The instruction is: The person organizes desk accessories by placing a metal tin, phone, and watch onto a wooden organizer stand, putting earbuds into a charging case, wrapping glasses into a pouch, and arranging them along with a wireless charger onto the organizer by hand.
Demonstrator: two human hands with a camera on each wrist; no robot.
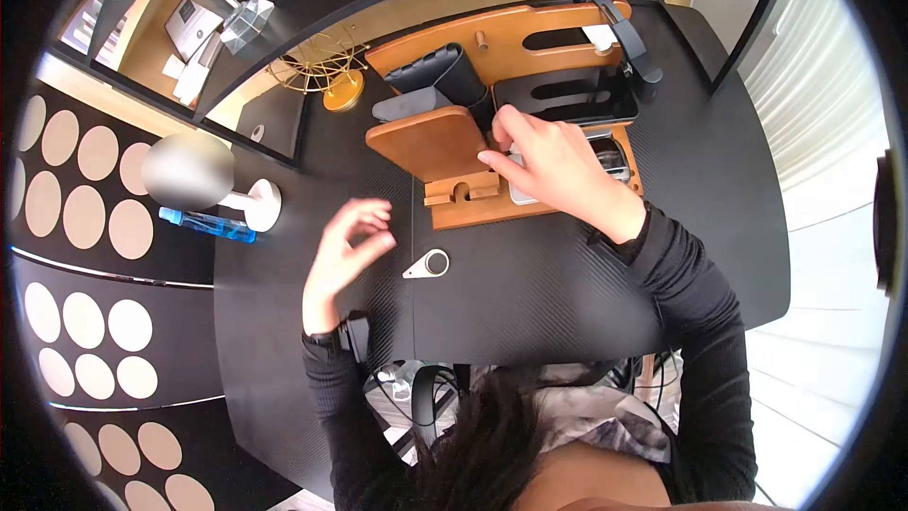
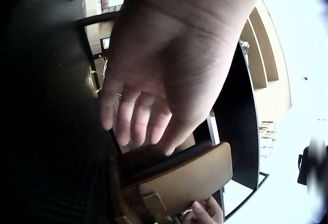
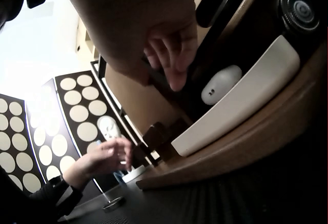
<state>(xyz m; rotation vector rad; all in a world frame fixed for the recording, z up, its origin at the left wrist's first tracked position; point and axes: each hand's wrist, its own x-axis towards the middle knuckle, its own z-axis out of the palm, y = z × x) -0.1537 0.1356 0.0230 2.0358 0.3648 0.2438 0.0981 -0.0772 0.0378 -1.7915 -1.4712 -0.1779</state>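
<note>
A wooden desk organiser (image 1: 473, 213) stands at the back of the black table (image 1: 530, 284). My right hand (image 1: 544, 168) lies over its middle, with bent fingertips (image 3: 174, 62) at the edge of an upright wooden panel (image 1: 430, 142); I see nothing held between them. Under that hand lie a white flat device (image 3: 241, 98) and a white earbud case (image 3: 220, 84). My left hand (image 1: 348, 244) hovers above the table left of the organiser, its fingers (image 2: 136, 114) loosely curled and holding nothing. A small white tag with a round metal disc (image 1: 427, 264) lies on the table beside it.
A black watch (image 3: 297, 9) and a black pouch (image 1: 440, 71) sit in the organiser. At the left stand a white lamp base (image 1: 257, 204), a blue bottle (image 1: 206, 224) and a gold wire ornament (image 1: 320, 68). A black strap (image 1: 624, 33) lies over the organiser's back.
</note>
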